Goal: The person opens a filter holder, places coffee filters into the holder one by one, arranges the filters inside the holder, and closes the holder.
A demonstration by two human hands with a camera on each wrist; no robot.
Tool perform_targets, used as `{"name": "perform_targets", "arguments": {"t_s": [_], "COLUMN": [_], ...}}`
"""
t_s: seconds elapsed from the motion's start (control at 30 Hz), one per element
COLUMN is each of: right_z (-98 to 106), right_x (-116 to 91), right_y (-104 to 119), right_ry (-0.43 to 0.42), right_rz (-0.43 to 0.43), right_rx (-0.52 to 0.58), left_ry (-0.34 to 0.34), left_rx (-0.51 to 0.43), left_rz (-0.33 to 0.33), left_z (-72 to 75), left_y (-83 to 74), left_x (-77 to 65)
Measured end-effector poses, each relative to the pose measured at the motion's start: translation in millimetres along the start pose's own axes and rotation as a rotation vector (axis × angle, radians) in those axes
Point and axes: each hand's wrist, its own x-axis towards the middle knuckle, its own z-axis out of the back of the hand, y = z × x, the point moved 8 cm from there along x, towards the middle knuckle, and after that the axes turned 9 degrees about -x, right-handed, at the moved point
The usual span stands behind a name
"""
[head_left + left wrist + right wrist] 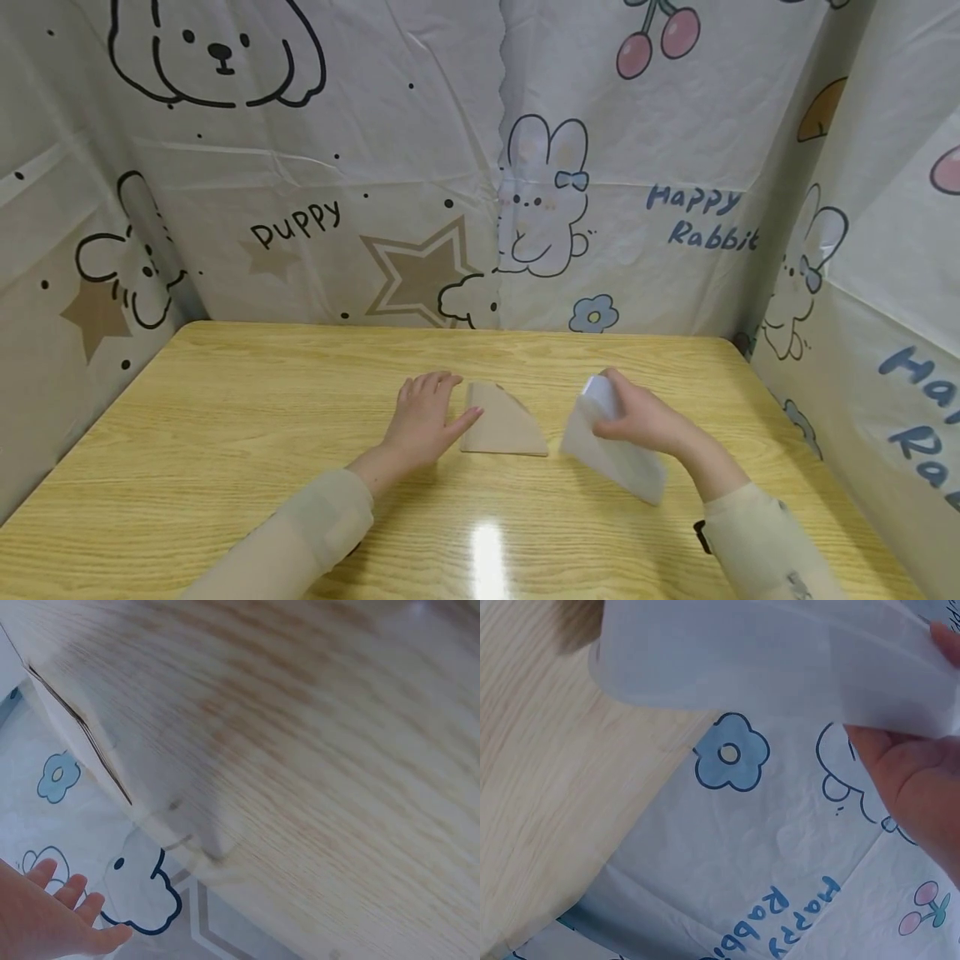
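Sleeves [772, 542] nearest; R hand [641, 414] grips white piece [618, 463]; gap to wedge [504, 425] edge.

Pale cream on both arms here: left sleeve [300, 542] running down to the bare left hand [423, 421], right sleeve [765, 542] matching it, stopping short of the bare right hand [645, 412]. And there, a small black piece [702, 537] at that right cuff, possibly a strap, too small to tell; farther up, a grey marking [798, 584].

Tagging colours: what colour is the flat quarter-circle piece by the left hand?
The flat piece is pale beige; head view best.
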Motion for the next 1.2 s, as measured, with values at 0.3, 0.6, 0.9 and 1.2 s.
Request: {"name": "perform_targets", "arguments": {"t_s": [0.3,0.6,0.9,1.2], "right_z": [-7,-16,-24,-33], "right_x": [-10,-11,-8,-2], "right_y": [11,25,44,63], "right_ry": [0.146,0.208,0.222,0.217], "right_rz": [0.099,0.152,0.223,0.281], "right_rx": [0.007,0.033,0.039,0.015], "left_ry": [0.041,0.145,0.158,0.125], "left_rx": [-0.075,-0.27,-0.278,-0.283], "left_rz": [-0.006,-0.112,-0.208,-0.295], "left_z": [-2.5,-14.8,-16.6,-15.1], "left_y": [-1.8,-28.9,-52.0,-60.7], "left_x": [0.2,-6.3,-9.0,-11.2]}}
